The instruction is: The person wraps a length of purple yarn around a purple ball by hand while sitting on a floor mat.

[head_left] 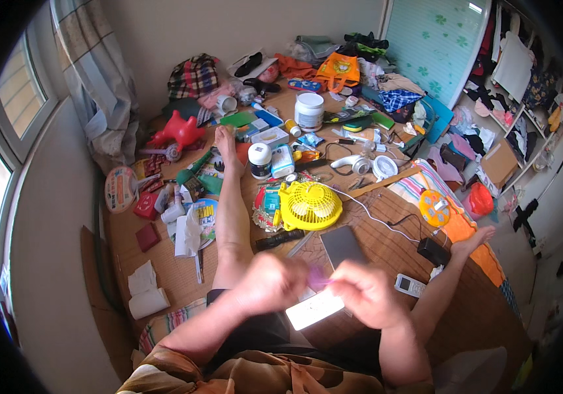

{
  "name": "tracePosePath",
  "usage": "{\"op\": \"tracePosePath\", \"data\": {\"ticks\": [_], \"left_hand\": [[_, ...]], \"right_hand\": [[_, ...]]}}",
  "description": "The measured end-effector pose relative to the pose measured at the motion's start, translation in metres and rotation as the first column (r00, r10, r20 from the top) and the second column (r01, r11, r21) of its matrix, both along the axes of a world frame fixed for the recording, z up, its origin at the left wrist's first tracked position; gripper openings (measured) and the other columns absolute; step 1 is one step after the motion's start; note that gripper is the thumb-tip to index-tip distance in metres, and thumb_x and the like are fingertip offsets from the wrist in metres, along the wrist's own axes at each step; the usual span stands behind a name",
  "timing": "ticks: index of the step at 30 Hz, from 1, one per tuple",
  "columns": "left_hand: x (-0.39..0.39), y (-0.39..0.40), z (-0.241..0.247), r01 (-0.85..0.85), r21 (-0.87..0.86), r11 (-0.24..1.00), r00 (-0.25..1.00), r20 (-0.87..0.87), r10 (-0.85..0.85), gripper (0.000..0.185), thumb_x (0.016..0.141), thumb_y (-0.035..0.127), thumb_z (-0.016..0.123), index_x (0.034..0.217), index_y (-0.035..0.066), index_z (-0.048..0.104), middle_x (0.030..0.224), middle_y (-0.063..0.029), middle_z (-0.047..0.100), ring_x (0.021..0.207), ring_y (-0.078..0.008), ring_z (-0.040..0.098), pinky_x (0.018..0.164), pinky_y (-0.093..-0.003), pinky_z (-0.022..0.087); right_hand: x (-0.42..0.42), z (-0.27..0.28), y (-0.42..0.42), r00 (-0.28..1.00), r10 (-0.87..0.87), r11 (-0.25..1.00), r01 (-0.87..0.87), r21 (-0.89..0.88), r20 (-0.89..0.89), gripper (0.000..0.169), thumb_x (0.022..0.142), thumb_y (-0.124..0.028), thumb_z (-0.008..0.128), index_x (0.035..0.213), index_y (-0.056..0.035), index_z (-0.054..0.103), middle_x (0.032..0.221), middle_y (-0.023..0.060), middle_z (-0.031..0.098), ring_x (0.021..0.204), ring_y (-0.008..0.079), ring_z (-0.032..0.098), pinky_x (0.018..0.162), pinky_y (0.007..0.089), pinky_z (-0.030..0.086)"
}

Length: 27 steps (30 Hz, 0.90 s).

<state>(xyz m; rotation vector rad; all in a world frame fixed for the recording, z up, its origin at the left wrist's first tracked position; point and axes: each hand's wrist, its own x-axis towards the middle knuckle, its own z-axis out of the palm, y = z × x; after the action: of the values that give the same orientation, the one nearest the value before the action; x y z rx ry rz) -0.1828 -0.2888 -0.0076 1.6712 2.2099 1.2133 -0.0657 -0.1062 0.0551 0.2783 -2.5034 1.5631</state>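
Over my lap, my left hand (279, 281) is curled into a blurred fist at one side of a thin, translucent purple thing (318, 278). Thumb and fingers of my right hand (366, 294) pinch its other side. Motion blur hides what the purple thing is. Just under both hands is a glaring white rectangular thing (314, 310) with small dark marks; its right end passes behind my right hand, and I cannot tell whether that hand touches it. Beyond the hands lies a dark grey flat notebook-like thing (343, 246).
My legs stretch over a woven mat (281, 241). A yellow fan (311, 206), black flashlight (280, 240), black power adapter (433, 251) with cables and white remote control (409, 285) lie around. Paper rolls (149, 301) are at left. Jars, bags and clothes crowd the far side.
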Motion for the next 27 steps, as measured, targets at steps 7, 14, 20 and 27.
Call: {"op": "tracePosePath", "data": {"ticks": [7,14,20,27], "left_hand": [[0.018,-0.012,0.059,0.142,0.690,0.709,0.851,0.281,-0.444,0.027,0.082,-0.005,0.054,0.101,0.003,0.072,0.093,-0.0125,0.072,0.080,-0.0244,0.071,0.068,-0.0379,0.056],[-0.018,-0.005,-0.003,-0.161,0.164,0.973,0.973,-0.141,0.184,0.008,0.070,0.002,0.065,0.076,0.007,0.065,0.068,-0.0102,0.060,0.062,-0.0286,0.061,0.055,-0.0367,0.050],[0.044,-0.001,0.034,0.370,0.474,0.799,0.808,0.260,-0.528,0.035,0.077,-0.001,0.060,0.110,0.008,0.070,0.091,-0.0103,0.071,0.074,-0.0238,0.068,0.066,-0.0316,0.055],[-0.027,-0.003,0.012,-0.442,0.258,0.859,0.887,0.271,0.375,0.033,0.080,-0.007,0.054,0.105,0.005,0.072,0.086,-0.0127,0.071,0.069,-0.0179,0.068,0.064,-0.0285,0.055]], "right_hand": [[0.000,-0.003,0.009,0.995,-0.087,0.994,0.084,-0.064,-0.043,0.013,0.092,-0.009,0.066,0.083,-0.0011,0.060,0.068,0.0080,0.064,0.061,0.0168,0.064,0.056,0.0292,0.048],[0.000,0.007,-0.001,0.998,-0.034,0.999,0.033,-0.016,-0.053,0.013,0.092,-0.012,0.067,0.085,-0.0041,0.059,0.065,0.0086,0.059,0.058,0.0181,0.060,0.053,0.0297,0.045],[-0.004,-0.005,0.014,0.986,-0.154,0.988,0.156,0.017,-0.068,0.015,0.094,-0.013,0.065,0.086,-0.0021,0.060,0.069,0.0081,0.059,0.059,0.0175,0.059,0.055,0.0300,0.045],[0.002,-0.012,-0.014,0.999,0.014,0.999,-0.013,0.030,-0.038,0.007,0.092,-0.008,0.065,0.089,-0.0035,0.061,0.068,0.0114,0.059,0.058,0.0203,0.061,0.054,0.0314,0.045]]}}
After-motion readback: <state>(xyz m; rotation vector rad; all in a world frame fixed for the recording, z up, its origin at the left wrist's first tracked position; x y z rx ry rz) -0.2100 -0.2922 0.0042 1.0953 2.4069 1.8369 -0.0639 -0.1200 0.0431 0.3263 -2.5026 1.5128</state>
